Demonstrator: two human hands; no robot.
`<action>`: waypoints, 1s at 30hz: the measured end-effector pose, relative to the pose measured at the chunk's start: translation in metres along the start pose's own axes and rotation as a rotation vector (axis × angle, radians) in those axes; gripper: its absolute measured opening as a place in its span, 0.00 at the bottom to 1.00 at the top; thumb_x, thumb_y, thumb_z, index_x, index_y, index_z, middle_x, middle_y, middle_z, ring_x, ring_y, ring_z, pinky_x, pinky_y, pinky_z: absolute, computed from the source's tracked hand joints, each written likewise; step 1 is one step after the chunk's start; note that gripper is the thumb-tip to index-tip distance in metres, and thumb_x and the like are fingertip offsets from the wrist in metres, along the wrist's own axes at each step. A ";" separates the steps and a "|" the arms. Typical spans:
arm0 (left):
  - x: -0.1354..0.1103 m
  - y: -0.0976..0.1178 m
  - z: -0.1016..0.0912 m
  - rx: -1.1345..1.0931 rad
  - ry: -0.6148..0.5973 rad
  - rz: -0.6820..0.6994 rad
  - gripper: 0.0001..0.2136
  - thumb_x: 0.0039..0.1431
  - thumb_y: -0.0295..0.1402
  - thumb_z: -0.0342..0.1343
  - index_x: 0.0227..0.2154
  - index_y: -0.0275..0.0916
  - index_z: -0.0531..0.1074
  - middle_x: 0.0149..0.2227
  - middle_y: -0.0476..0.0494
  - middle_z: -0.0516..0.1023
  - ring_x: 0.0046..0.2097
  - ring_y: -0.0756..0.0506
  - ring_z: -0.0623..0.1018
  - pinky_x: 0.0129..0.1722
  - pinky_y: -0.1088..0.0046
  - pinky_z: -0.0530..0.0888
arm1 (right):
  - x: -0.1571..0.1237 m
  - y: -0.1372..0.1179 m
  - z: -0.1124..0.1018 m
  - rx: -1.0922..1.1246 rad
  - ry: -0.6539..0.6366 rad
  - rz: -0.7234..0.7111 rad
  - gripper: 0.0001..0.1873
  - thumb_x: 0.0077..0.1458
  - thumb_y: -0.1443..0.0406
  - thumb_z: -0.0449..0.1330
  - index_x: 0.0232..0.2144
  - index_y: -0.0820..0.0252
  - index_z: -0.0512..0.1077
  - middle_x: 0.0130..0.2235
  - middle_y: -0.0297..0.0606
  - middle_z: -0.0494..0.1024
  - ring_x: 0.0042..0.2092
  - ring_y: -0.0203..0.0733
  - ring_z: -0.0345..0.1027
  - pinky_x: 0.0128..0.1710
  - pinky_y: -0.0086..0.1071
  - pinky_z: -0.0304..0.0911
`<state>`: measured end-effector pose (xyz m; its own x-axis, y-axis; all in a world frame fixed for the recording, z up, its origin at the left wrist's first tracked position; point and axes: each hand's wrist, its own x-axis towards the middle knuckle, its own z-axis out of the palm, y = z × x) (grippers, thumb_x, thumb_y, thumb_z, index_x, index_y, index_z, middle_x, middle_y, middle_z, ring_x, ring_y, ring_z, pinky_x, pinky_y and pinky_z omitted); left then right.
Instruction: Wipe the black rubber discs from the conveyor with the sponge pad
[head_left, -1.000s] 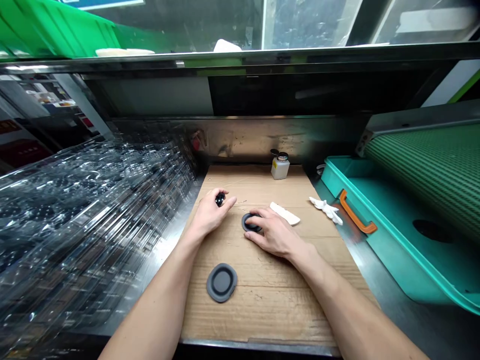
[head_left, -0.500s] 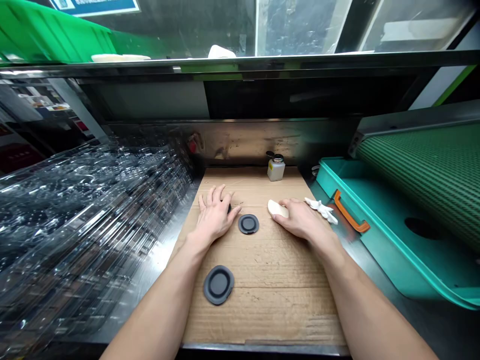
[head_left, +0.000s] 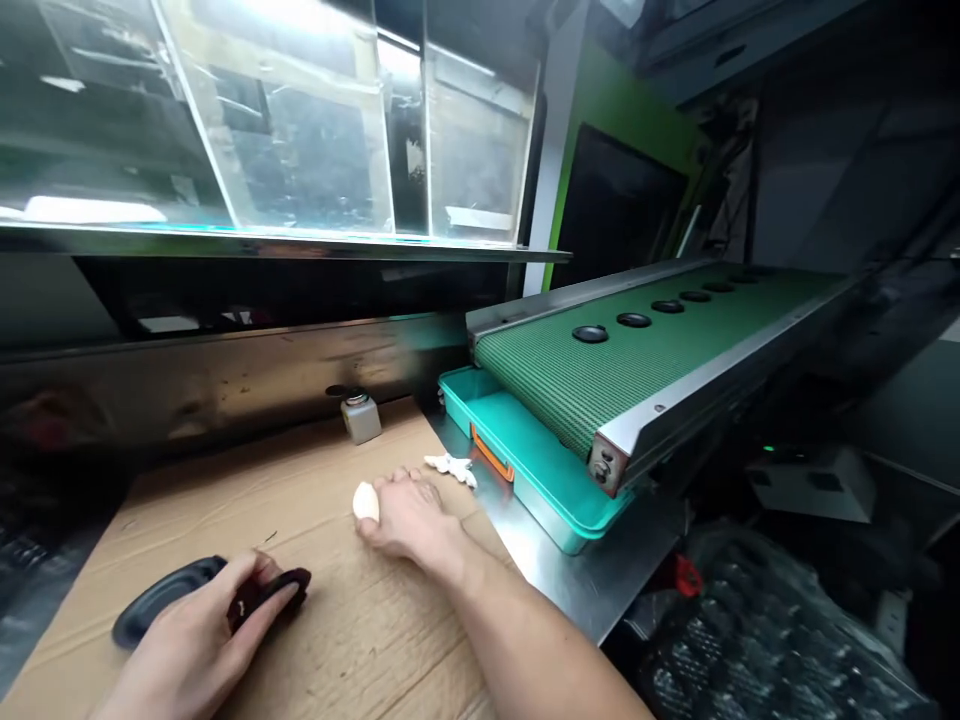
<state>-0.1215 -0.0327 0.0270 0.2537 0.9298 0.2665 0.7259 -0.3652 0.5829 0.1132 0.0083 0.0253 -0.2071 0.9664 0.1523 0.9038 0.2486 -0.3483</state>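
- A green conveyor belt (head_left: 622, 375) carries a row of black discs (head_left: 590, 334).
- A cardboard sheet (head_left: 367, 630) lies on the metal tabletop (head_left: 555, 575).
- A teal bin (head_left: 574, 525) sits under the belt's near end.
- The left hand (head_left: 195, 640) keeps a narrow grip — thumb and fingers pinch a dark piece (head_left: 298, 584) over the cardboard.
- The right hand (head_left: 411, 515) wraps its grip round a white block (head_left: 365, 499) at the cardboard.
- A black curved piece (head_left: 159, 600) is beside the left hand — contact unclear.
- A small bottle (head_left: 362, 420) stands farther back.
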 end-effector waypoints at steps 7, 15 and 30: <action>0.005 0.028 0.008 -0.823 0.358 -0.472 0.27 0.42 0.39 0.67 0.48 0.44 0.69 0.41 0.46 0.78 0.40 0.46 0.77 0.37 0.75 0.73 | 0.000 -0.012 0.003 0.466 0.133 -0.009 0.24 0.54 0.51 0.55 0.49 0.56 0.66 0.43 0.41 0.74 0.44 0.46 0.68 0.44 0.37 0.64; -0.001 0.021 0.014 -1.560 0.430 -0.466 0.03 0.52 0.22 0.58 0.30 0.32 0.74 0.33 0.42 0.77 0.36 0.48 0.77 0.44 0.69 0.74 | -0.031 -0.063 0.016 0.685 0.158 -0.278 0.20 0.54 0.56 0.59 0.49 0.53 0.69 0.44 0.38 0.72 0.45 0.41 0.67 0.46 0.33 0.63; -0.009 0.031 0.015 -1.920 -0.060 -0.459 0.18 0.62 0.35 0.46 0.51 0.31 0.69 0.48 0.33 0.76 0.52 0.38 0.75 0.57 0.57 0.66 | -0.040 -0.087 0.037 0.484 0.297 -0.216 0.26 0.58 0.56 0.53 0.58 0.54 0.64 0.44 0.45 0.66 0.44 0.46 0.65 0.44 0.39 0.67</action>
<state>-0.0919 -0.0522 0.0314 0.3285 0.9371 -0.1177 -0.7847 0.3402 0.5182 0.0286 -0.0496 0.0155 -0.1906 0.8487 0.4933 0.5660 0.5056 -0.6512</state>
